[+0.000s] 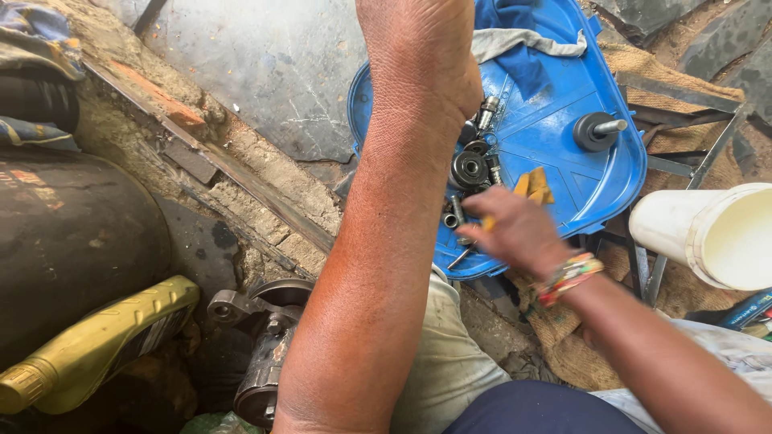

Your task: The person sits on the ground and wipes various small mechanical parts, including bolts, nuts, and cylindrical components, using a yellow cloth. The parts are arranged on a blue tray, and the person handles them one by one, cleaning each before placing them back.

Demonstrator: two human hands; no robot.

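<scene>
Blue tray (595,173) – glossy plastic; bolts (455,215) – dull greasy metal.

The near left corner of the blue tray (563,193) was crowded with bolts and bearings (470,169), and its far end was covered by a blue cloth (515,48). Open tray floor was left between these and the black knob (597,131). The right side was blocked by a white bucket (716,233)

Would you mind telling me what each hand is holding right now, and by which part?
The right hand reaches among metal parts on the blue tray; its grip is hidden. The left hand is mostly out of view.
</scene>
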